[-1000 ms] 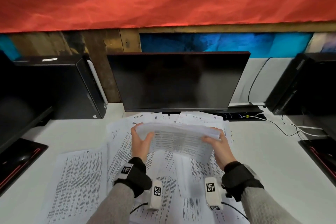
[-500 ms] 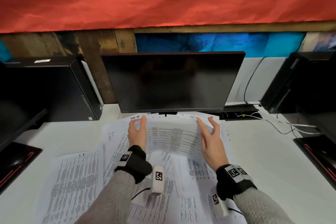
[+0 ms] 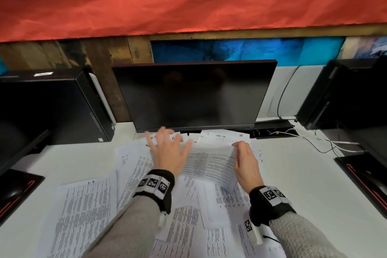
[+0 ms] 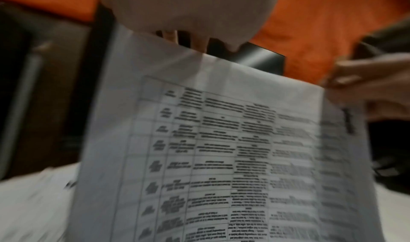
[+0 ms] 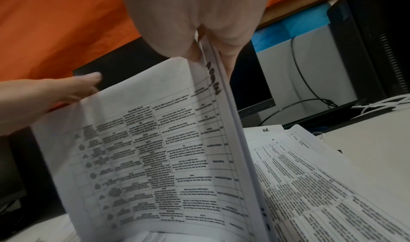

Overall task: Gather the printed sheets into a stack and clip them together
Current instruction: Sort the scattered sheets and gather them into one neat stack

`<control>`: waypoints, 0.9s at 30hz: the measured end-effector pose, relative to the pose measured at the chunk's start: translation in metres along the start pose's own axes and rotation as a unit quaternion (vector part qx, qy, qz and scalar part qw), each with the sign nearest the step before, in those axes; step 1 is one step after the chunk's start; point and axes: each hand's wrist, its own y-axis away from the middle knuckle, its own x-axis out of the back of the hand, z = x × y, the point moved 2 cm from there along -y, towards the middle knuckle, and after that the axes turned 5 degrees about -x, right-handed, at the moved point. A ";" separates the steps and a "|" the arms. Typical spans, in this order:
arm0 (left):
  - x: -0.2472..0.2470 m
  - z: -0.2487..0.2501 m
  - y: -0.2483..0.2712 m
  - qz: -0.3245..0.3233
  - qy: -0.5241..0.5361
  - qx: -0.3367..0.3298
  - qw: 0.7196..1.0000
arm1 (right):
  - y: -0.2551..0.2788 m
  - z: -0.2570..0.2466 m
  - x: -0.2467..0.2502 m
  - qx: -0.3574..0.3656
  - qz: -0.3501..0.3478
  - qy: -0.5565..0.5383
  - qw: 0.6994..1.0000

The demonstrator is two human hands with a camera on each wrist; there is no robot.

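Loose printed sheets (image 3: 83, 211) spread flat on white tabletop (image 3: 69, 157), left of and below both hands. Left hand (image 3: 167, 153): fingers spread wide, holding nothing, fingertips over far sheets near dark monitor (image 3: 194, 94). Just right of it, stack of sheets (image 3: 209, 163) stands up off tabletop, table print showing. Right hand (image 3: 247, 163): grip pinching stack's right edge, thumb one side, fingers other side. More sheets under that grip.

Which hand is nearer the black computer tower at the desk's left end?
Left. The left hand is spread over the loose sheets on that tower's side; the right hand, gripping the stack, is farther away.
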 end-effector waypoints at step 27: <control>0.013 0.016 0.037 0.042 0.607 0.145 0.780 | -0.010 -0.018 -0.001 -0.179 -0.081 -0.488 0.850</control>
